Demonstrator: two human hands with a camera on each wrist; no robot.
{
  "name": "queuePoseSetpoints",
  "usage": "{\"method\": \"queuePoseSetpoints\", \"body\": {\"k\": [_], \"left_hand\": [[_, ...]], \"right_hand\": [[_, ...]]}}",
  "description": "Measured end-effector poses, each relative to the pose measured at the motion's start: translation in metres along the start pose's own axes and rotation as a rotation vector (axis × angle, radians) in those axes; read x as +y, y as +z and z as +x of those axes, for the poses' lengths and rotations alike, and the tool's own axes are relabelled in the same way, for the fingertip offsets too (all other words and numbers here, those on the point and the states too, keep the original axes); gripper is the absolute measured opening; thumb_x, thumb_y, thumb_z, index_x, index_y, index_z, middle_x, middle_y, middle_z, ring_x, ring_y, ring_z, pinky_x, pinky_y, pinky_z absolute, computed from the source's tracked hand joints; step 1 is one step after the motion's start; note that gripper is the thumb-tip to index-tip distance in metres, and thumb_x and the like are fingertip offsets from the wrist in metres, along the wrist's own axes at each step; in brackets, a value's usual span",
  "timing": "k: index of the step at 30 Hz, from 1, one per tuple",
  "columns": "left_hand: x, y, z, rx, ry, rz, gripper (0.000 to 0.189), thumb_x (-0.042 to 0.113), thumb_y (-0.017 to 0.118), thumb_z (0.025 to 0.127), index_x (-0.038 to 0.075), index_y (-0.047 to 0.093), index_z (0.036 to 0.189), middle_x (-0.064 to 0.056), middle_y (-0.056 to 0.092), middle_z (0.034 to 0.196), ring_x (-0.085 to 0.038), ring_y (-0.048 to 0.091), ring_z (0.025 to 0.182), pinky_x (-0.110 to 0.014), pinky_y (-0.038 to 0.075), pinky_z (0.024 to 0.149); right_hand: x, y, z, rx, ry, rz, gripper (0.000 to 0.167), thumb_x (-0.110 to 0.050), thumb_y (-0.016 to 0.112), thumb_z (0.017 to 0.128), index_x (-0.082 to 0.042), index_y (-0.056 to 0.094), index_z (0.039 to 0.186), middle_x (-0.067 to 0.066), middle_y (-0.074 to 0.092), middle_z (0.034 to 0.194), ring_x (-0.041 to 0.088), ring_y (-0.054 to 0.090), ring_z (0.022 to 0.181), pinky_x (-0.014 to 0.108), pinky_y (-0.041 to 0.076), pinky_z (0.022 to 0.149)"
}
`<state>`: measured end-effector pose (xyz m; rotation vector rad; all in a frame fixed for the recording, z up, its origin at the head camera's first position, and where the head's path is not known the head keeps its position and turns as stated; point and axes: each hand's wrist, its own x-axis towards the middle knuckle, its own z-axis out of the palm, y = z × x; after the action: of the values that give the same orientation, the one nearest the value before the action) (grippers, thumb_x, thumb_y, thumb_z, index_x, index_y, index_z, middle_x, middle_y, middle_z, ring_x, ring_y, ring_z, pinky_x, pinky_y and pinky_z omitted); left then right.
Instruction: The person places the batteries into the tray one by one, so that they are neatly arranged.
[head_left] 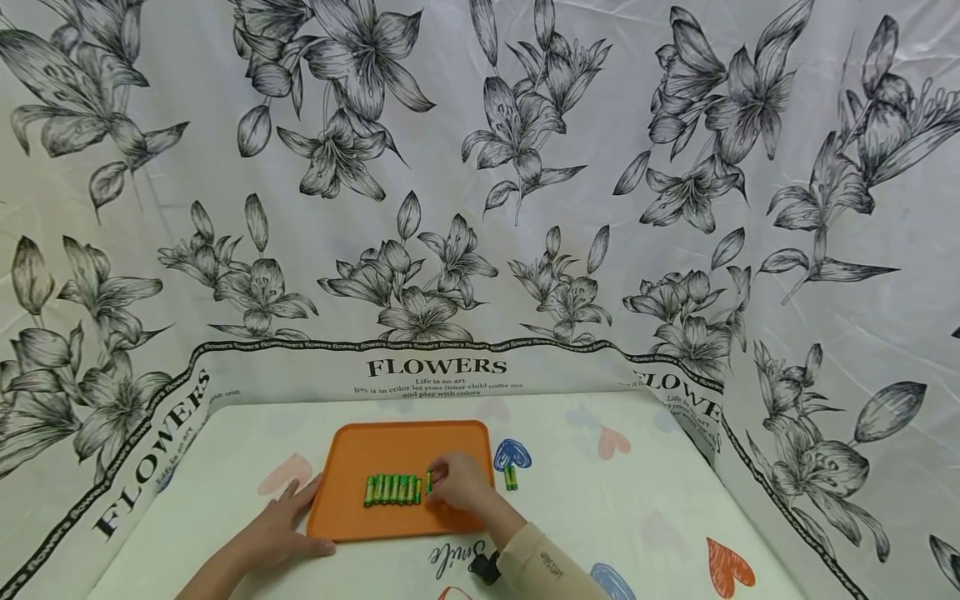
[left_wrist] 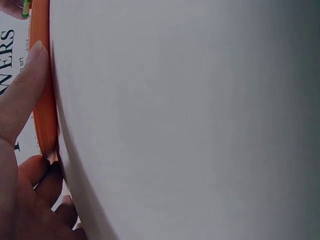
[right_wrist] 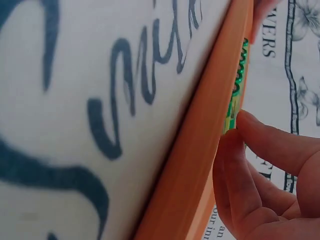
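An orange tray (head_left: 405, 443) lies on the cloth, bearing a side-by-side row of several small green batteries (head_left: 390, 489). To the right of that row, my right hand (head_left: 461, 482) pinches another green battery (head_left: 429, 481) between thumb and fingertips, upright like the rest and low over the tray. In the right wrist view, the thumb and fingertips meet at the near end of the row. My left hand (head_left: 273, 531) spreads around the tray's near left corner. Its thumb (left_wrist: 36, 65) lies along the near rim, and the other fingers touch the left side.
A pair of green batteries (head_left: 511, 477) stands out on the cloth just right of the tray. The pale tablecloth (head_left: 600, 500) has printed hearts and lettering. Behind and at both sides hangs a white flowered curtain (head_left: 450, 183). A small black object (head_left: 486, 568) sits by my right sleeve.
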<state>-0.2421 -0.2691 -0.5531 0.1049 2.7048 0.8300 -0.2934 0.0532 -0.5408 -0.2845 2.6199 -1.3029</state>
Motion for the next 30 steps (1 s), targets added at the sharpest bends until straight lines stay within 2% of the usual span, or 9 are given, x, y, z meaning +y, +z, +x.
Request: {"method": "queuePoseSetpoints", "body": {"k": [9, 23, 30], "left_hand": [[0.000, 0.000, -0.001, 0.012, 0.004, 0.004, 0.125, 0.062, 0.086, 0.065, 0.011, 0.024, 0.161, -0.041, 0.011, 0.159, -0.075, 0.013, 0.135, -0.085, 0.022, 0.101], [-0.001, 0.000, 0.003, 0.017, 0.023, 0.012, 0.123, 0.061, 0.086, 0.067, 0.010, 0.024, 0.161, -0.042, 0.012, 0.158, -0.076, 0.015, 0.134, -0.084, 0.024, 0.100], [0.000, 0.000, 0.001, 0.014, 0.026, 0.015, 0.121, 0.059, 0.086, 0.069, 0.010, 0.025, 0.160, -0.043, 0.012, 0.158, -0.076, 0.015, 0.133, -0.084, 0.024, 0.100]], "right_hand": [[-0.003, 0.008, 0.000, -0.015, -0.003, -0.032, 0.043, -0.005, 0.091, 0.070, -0.004, 0.073, 0.108, -0.003, 0.065, 0.088, 0.012, 0.056, 0.077, 0.029, 0.053, 0.070], [-0.004, 0.012, 0.003, -0.019, -0.006, -0.108, 0.043, -0.009, 0.091, 0.072, -0.005, 0.074, 0.111, -0.004, 0.064, 0.089, 0.011, 0.054, 0.078, 0.028, 0.052, 0.072], [-0.004, 0.008, -0.002, -0.028, 0.022, -0.014, 0.055, -0.014, 0.096, 0.066, -0.004, 0.070, 0.114, -0.001, 0.063, 0.090, 0.014, 0.056, 0.078, 0.030, 0.053, 0.068]]}}
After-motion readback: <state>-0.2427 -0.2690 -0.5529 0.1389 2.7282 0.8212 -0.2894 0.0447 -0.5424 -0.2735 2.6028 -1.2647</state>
